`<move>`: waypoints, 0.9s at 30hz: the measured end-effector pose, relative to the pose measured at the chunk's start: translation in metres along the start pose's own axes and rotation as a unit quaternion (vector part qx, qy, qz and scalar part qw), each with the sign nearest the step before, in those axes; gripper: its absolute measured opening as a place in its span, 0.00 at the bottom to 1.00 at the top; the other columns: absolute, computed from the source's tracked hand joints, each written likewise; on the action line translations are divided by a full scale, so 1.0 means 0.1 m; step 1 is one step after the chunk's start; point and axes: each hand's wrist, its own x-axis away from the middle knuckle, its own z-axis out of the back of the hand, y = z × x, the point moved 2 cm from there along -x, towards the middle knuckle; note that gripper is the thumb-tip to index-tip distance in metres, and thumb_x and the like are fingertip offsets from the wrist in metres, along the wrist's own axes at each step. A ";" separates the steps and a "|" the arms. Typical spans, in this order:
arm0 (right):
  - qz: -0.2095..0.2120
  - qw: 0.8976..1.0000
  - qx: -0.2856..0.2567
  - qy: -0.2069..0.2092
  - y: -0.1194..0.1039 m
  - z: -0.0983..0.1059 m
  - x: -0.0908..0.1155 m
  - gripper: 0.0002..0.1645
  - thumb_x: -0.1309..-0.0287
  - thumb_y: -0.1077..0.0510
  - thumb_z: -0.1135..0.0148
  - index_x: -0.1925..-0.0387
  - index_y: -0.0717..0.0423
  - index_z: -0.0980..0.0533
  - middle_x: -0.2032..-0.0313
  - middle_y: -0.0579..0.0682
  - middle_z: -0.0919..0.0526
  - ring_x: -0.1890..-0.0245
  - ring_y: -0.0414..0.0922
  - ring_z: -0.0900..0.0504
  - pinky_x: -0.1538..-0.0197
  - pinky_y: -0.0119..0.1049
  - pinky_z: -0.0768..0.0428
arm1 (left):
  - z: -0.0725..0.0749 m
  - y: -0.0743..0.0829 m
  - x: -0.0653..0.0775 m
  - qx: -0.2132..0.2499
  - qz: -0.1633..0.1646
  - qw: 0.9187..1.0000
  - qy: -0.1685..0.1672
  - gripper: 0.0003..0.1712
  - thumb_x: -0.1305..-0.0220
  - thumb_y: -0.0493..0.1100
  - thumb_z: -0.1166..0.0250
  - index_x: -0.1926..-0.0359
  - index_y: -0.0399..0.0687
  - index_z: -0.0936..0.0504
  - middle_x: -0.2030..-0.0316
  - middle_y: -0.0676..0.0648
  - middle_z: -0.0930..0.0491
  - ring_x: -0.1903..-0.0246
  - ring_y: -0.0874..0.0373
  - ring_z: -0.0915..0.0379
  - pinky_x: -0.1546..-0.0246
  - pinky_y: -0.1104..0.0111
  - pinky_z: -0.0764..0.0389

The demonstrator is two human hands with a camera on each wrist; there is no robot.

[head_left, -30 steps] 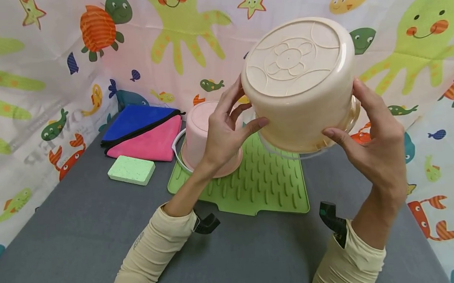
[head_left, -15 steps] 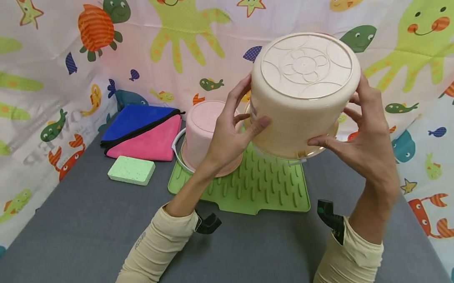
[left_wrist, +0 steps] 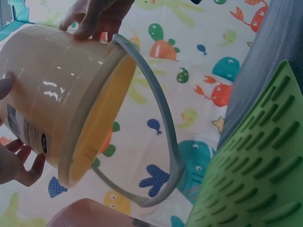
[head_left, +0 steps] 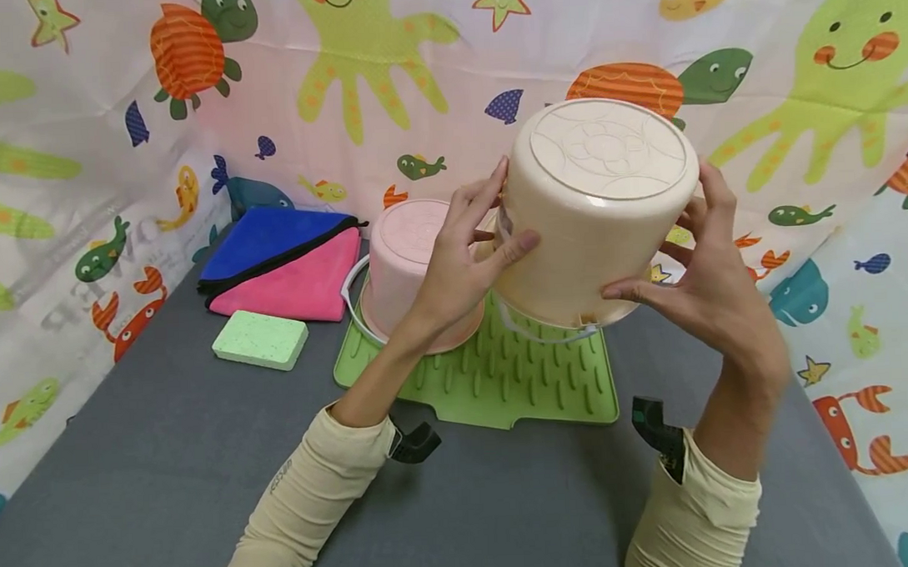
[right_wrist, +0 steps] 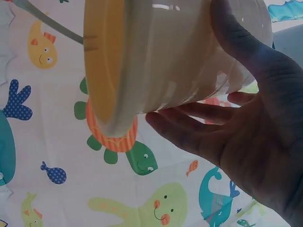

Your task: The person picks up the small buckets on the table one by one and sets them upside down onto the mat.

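A cream bucket (head_left: 595, 228) is held upside down in the air, its flower-marked base up and tilted. My left hand (head_left: 461, 258) grips its left side, thumb on the front wall. On the opposite side my right hand (head_left: 713, 283) holds it with thumb in front and fingers behind. The bucket's pale handle (left_wrist: 165, 118) hangs loose below the rim in the left wrist view, and a label (left_wrist: 28, 130) shows on its wall. A pink bucket (head_left: 411, 235) stands upside down on a green ridged mat (head_left: 533, 389), partly behind my left hand.
A folded blue and pink cloth (head_left: 288, 264) lies at the back left of the grey table (head_left: 168, 477), with a light green sponge (head_left: 261, 340) in front of it. A curtain (head_left: 494, 132) printed with sea animals hangs behind and at both sides.
The cream bucket has come down and tilted more upright, base up, over the mat. My right hand has moved left and down with it; my left hand has barely shifted.
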 end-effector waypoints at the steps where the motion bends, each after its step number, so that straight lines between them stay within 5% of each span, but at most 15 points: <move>1: -0.001 1.000 -0.001 -0.007 0.01 -0.02 0.00 0.92 0.73 0.77 0.13 0.17 0.43 0.64 0.23 0.48 0.36 0.31 0.40 0.29 0.39 0.19 0.21 | 0.00 -0.01 0.00 -0.004 0.002 1.000 -0.002 0.49 0.30 0.40 0.31 0.16 0.60 0.47 0.26 0.44 0.40 0.31 0.59 0.34 0.37 0.62 0.19; 8: -0.033 0.998 0.007 -0.058 0.10 -0.11 -0.03 0.91 0.66 0.72 0.13 0.18 0.40 0.70 0.21 0.45 0.44 0.38 0.32 0.26 0.44 0.14 0.23 | -0.02 -0.10 -0.01 -0.041 0.023 0.999 -0.018 0.48 0.29 0.45 0.30 0.17 0.65 0.45 0.24 0.47 0.40 0.30 0.58 0.37 0.35 0.63 0.21; 18: -0.085 0.992 -0.042 -0.082 0.29 -0.10 0.00 0.84 0.62 0.73 0.15 0.21 0.39 0.66 0.25 0.42 0.41 0.43 0.33 0.21 0.49 0.17 0.18 | -0.05 -0.19 -0.01 -0.079 -0.009 0.995 -0.058 0.45 0.30 0.48 0.30 0.18 0.64 0.41 0.21 0.51 0.39 0.26 0.60 0.40 0.32 0.63 0.25; 23: -0.117 0.989 -0.019 -0.088 0.37 -0.06 0.02 0.83 0.63 0.69 0.13 0.21 0.38 0.64 0.26 0.44 0.39 0.44 0.39 0.20 0.51 0.17 0.18 | -0.10 -0.23 0.00 -0.016 0.029 0.995 -0.090 0.44 0.29 0.46 0.30 0.18 0.63 0.41 0.20 0.54 0.42 0.27 0.61 0.39 0.32 0.60 0.23; 27: -0.139 0.985 0.003 -0.098 0.46 -0.07 0.03 0.84 0.65 0.66 0.11 0.22 0.39 0.65 0.26 0.48 0.39 0.41 0.48 0.22 0.51 0.14 0.24 | -0.15 -0.30 0.00 0.034 0.072 0.991 -0.110 0.46 0.28 0.46 0.31 0.17 0.61 0.44 0.18 0.58 0.46 0.21 0.64 0.46 0.22 0.59 0.33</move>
